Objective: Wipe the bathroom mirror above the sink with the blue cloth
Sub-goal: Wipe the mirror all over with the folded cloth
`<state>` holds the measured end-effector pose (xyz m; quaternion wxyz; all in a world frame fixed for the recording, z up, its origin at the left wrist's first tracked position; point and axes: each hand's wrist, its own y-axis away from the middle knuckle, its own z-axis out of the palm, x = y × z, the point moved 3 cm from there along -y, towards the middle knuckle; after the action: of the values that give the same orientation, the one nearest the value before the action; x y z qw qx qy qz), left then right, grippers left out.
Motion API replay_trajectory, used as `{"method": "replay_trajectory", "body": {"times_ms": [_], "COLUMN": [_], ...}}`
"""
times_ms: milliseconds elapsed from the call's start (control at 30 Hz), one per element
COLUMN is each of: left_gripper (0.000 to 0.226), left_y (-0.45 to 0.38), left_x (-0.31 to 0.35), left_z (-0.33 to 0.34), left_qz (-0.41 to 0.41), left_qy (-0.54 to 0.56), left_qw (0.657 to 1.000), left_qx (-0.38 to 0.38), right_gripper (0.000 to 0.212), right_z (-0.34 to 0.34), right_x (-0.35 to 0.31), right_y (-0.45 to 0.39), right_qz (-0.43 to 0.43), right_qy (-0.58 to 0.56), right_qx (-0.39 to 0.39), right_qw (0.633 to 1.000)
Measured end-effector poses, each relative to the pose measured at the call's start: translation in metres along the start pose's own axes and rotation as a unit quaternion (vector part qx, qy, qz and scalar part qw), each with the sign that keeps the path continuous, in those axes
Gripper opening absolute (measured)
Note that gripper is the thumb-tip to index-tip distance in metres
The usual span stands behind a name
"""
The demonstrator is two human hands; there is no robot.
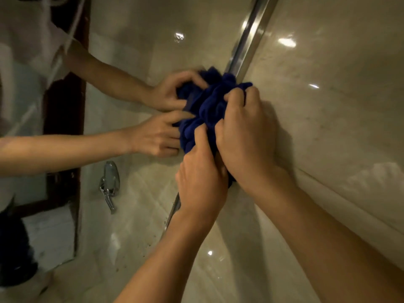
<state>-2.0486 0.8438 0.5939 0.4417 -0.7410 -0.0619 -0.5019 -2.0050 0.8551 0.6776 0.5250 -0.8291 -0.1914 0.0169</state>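
Observation:
A crumpled dark blue cloth (213, 106) is bunched against the right edge of the mirror (135, 40), right at its metal frame strip (247, 44). My left hand (200, 180) grips the cloth's lower part from below. My right hand (244, 136) clutches its upper right part, knuckles toward me. Both hands press the cloth to the glass. The mirror repeats both hands and forearms on the left side. The cloth's middle is partly hidden by my fingers.
A glossy beige marble wall (328, 95) runs to the right of the frame. The mirror reflects a chrome fitting (109, 184), a dark wooden door frame (65, 119) and pale tiled walls. Dark specks dot the glass near the lower frame.

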Motion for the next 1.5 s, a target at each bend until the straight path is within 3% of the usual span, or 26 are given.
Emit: {"method": "replay_trajectory", "body": {"times_ms": [67, 200, 267, 333, 467, 533, 633, 867, 1133, 1233, 1333, 1500], "left_gripper": [0.029, 0.019, 0.014, 0.021, 0.041, 0.044, 0.039, 0.019, 0.025, 0.02, 0.031, 0.025], "left_y": [0.022, 0.056, 0.052, 0.037, -0.011, -0.026, -0.015, 0.035, 0.09, 0.081, 0.05, 0.026], "left_x": [-0.023, -0.059, -0.055, -0.034, 0.026, 0.039, 0.028, -0.047, -0.121, -0.099, -0.057, -0.037], "left_z": [0.0, -0.009, -0.016, -0.022, -0.029, -0.023, -0.01, -0.001, -0.012, -0.021, -0.022, -0.005], "left_qz": [-0.041, -0.114, -0.116, -0.092, -0.024, -0.014, -0.01, 0.001, -0.147, -0.11, -0.044, -0.019], "left_qy": [-0.024, -0.017, -0.003, 0.034, 0.08, 0.042, -0.015, 0.011, -0.008, 0.014, 0.056, 0.094], "left_qw": [0.998, 0.989, 0.989, 0.993, 0.996, 0.999, 1.0, 0.999, 0.976, 0.986, 0.997, 0.995], "left_qx": [-0.037, -0.09, -0.088, -0.068, 0.018, 0.022, 0.014, -0.034, -0.159, -0.128, -0.039, 0.017], "right_gripper": [0.009, 0.018, 0.024, 0.028, 0.035, 0.035, 0.033, 0.024, 0.027, 0.035, 0.038, 0.022], "right_z": [0.01, 0.024, 0.014, -0.008, -0.055, -0.054, -0.033, 0.015, 0.047, 0.028, -0.003, 0.009], "right_x": [-0.008, -0.014, -0.006, -0.001, 0.01, 0.011, 0.011, -0.005, -0.02, -0.013, -0.002, 0.002], "right_y": [0.026, 0.057, 0.045, 0.021, -0.027, -0.038, -0.025, 0.047, 0.117, 0.099, 0.064, 0.044], "right_qz": [-0.006, 0.008, 0.021, 0.025, 0.043, 0.037, 0.042, 0.047, 0.051, 0.061, 0.062, 0.054], "right_qy": [0.012, -0.015, -0.049, -0.067, -0.113, -0.1, -0.089, -0.1, -0.119, -0.129, -0.14, -0.129], "right_qx": [-0.033, -0.267, -0.322, -0.273, -0.086, -0.065, -0.111, -0.13, -0.356, -0.307, -0.176, -0.051], "right_qw": [0.999, 0.964, 0.945, 0.959, 0.989, 0.992, 0.989, 0.985, 0.926, 0.941, 0.972, 0.989]}}
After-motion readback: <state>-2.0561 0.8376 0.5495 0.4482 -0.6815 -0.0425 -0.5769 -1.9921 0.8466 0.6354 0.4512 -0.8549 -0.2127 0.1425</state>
